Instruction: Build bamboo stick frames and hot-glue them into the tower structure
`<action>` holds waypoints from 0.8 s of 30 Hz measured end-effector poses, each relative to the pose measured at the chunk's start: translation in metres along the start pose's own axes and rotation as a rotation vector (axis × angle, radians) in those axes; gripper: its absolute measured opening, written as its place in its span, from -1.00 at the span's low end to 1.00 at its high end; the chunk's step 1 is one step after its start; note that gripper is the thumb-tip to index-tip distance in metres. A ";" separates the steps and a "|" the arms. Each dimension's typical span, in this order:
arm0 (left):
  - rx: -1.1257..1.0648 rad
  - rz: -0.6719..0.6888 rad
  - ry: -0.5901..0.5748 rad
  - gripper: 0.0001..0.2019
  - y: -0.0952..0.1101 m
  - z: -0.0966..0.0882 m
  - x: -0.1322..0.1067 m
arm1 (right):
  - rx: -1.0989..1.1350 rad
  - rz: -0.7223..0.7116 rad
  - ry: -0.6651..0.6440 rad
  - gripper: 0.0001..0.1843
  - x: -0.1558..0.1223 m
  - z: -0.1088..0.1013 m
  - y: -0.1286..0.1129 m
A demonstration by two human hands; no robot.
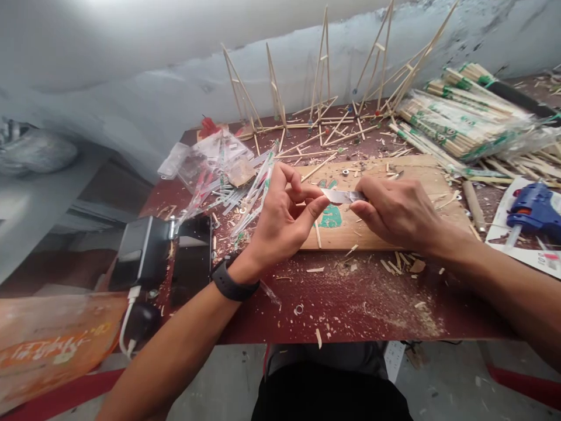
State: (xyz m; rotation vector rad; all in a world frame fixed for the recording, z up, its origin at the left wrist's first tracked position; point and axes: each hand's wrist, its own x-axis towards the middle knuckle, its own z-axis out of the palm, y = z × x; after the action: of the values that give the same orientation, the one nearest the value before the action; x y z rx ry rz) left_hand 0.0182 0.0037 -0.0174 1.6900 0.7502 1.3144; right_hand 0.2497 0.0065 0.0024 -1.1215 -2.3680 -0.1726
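Beneath both hands, a wooden board catches shavings; right hand grips a knife, blade angled to left hand, pinched shut on something too small to tell

I see a wooden board on the red table. Right of the board lies a blue glue gun. Behind it on the right are wrapped stick bundles, and straight behind it stand stick frames. Left of the board lie wrappers, a phone and a charger. Shavings litter the table in front of the board.
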 end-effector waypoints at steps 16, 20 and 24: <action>0.057 -0.001 0.026 -0.59 0.029 -0.006 -0.003 | -0.228 0.394 0.258 -0.19 -0.002 -0.021 0.063; 0.056 -0.051 0.054 -0.60 0.011 -0.010 0.003 | -0.036 0.079 0.187 -0.29 -0.001 -0.011 0.024; 0.048 -0.024 0.010 -0.56 0.005 -0.007 0.003 | 0.031 -0.083 0.122 -0.29 -0.001 0.001 -0.001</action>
State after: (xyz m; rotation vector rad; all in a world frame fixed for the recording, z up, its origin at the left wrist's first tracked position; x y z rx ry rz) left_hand 0.0116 0.0057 -0.0106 1.7081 0.8114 1.2989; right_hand 0.2494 0.0059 0.0016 -0.9707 -2.3020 -0.2265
